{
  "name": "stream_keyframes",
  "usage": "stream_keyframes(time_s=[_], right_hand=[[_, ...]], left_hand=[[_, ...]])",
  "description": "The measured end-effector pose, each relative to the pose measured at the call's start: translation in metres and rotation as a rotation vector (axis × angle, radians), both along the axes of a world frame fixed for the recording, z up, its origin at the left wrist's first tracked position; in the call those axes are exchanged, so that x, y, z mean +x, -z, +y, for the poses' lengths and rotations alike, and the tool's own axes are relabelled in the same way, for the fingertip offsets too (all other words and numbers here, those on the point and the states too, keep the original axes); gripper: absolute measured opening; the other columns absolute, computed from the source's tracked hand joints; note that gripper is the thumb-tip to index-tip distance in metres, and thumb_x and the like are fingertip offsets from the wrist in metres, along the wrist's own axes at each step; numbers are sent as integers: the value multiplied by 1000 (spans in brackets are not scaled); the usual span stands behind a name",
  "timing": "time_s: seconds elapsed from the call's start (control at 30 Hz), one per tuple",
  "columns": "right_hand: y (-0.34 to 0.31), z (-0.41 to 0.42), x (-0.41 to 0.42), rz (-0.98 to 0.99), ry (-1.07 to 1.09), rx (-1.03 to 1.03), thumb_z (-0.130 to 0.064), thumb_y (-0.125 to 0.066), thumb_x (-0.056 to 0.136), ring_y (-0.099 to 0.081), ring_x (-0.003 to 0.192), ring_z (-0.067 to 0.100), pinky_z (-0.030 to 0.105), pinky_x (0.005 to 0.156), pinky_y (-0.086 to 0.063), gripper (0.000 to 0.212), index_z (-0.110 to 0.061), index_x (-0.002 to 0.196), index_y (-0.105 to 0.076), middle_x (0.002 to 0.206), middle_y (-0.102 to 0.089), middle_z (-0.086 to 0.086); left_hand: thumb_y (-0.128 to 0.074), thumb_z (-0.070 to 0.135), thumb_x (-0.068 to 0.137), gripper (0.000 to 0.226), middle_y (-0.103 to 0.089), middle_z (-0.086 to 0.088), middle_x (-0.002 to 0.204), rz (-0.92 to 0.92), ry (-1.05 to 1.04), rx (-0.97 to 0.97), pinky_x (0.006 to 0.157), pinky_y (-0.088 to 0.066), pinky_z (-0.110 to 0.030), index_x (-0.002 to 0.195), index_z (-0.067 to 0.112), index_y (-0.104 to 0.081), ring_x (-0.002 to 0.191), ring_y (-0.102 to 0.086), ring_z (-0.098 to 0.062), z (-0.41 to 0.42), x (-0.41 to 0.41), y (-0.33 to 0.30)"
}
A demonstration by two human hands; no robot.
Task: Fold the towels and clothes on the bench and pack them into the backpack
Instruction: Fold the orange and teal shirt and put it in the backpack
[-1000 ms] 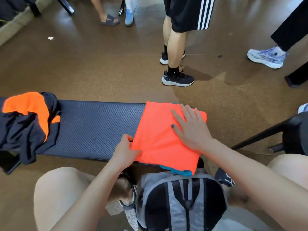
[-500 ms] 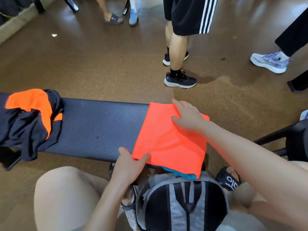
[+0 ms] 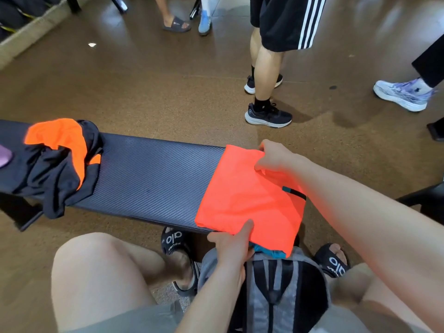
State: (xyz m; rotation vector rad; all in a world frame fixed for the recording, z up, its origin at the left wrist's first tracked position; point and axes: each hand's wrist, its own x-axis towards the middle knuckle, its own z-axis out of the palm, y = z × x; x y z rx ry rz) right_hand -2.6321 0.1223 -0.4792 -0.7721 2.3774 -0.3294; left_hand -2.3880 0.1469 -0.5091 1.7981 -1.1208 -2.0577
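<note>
Two hands were on the folded orange garment (image 3: 249, 200), which lay at the right end of the bench (image 3: 149, 176) with its near edge overhanging the bench's front edge, above the grey and black backpack (image 3: 276, 292) that stood on the floor between my knees. My left hand (image 3: 231, 243) pinched the garment's near edge, thumb on top of the cloth and fingers curled beneath; a second before it had gripped the left corner of that edge, so it had slid to the right, toward the backpack. My right hand (image 3: 274, 156) had been lying flat with spread fingers on the middle of the garment a second earlier; now it had gone to the far right corner, at the bench's back edge, with fingers curled and clamped on the cloth there. A teal strip (image 3: 294, 192) now showed at the garment's right side by my forearm, where none was seen before, and teal fabric (image 3: 269, 251) still peeked out under the near edge. At the left end of the bench the crumpled black and orange garment (image 3: 57, 164) lay as before, part of it hanging over the front edge. Beyond the bench, a person in black striped shorts (image 3: 286, 22) stood on the brown floor (image 3: 144, 87).
</note>
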Motion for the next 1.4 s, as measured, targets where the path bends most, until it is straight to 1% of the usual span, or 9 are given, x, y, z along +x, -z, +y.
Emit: stream_keyframes(time_s=[0.17,0.43,0.7,0.77,0.9,0.97,1.07,1.2,1.4], right_hand=[[-2,6,1,-67,65,24,-25,-78,70,-57,92,27,31,58,-41,38,-12,97,-56,106,-62,9],[-14,23,-2,-307,204,-37,-26,-74,68,-56,71,26,28,60,-41,27,-10,86,-61,86,-60,10],[-24,41,0,-521,292,-122,-10,-72,78,-69,99,36,42,83,-57,35,-4,110,-61,110,-70,21],[-32,44,-1,-625,323,-192,-3,-65,83,-71,98,36,47,90,-56,35,1,117,-59,109,-71,22],[-61,38,1,-781,329,-363,0,-53,88,-66,86,29,34,73,-56,26,-3,113,-59,100,-67,18],[-76,27,0,-749,345,-461,1,-54,84,-67,81,27,30,64,-56,30,-3,114,-59,100,-65,17],[-101,4,2,-607,425,-638,-7,-66,64,-62,81,27,31,64,-47,53,0,117,-59,98,-61,17],[-114,-10,11,-502,443,-903,-13,-67,51,-58,80,25,34,72,-41,33,-13,84,-63,87,-63,9],[-23,50,76,-356,274,-640,3,-67,65,-60,70,3,18,60,-47,36,-15,96,-62,80,-66,-5]], left_hand=[[-82,36,46,77,-54,-14,117,-55,29,-49,89,-58,-54,98,27,-27,102,-64,-32,4,-1,12],[-83,26,44,84,-67,-16,112,16,20,0,90,-59,-48,117,4,-47,96,-70,-30,2,9,-5],[-64,1,91,13,-76,-8,77,218,118,242,86,-56,-41,105,4,-66,72,-70,-21,-19,33,-39],[-66,7,91,19,-77,-9,81,199,107,190,80,-57,-39,110,6,-65,75,-72,-23,-37,38,-47],[-67,17,87,27,-75,-13,103,123,154,40,90,-53,-40,112,8,-67,98,-68,-30,-83,35,-65],[-66,16,88,18,-73,-12,100,115,219,-118,81,-49,-35,106,11,-67,88,-64,-26,-112,26,-83],[-71,18,82,19,-75,-9,110,123,275,-362,93,-47,-36,100,12,-70,104,-68,-27,-161,9,-113],[-77,18,75,26,-75,-2,102,145,311,-613,82,-47,-26,99,12,-75,89,-65,-14,-200,6,-135],[-78,36,53,41,-65,-10,81,-148,684,-786,71,-46,-33,77,3,-71,78,-56,-17,-186,54,-50]])
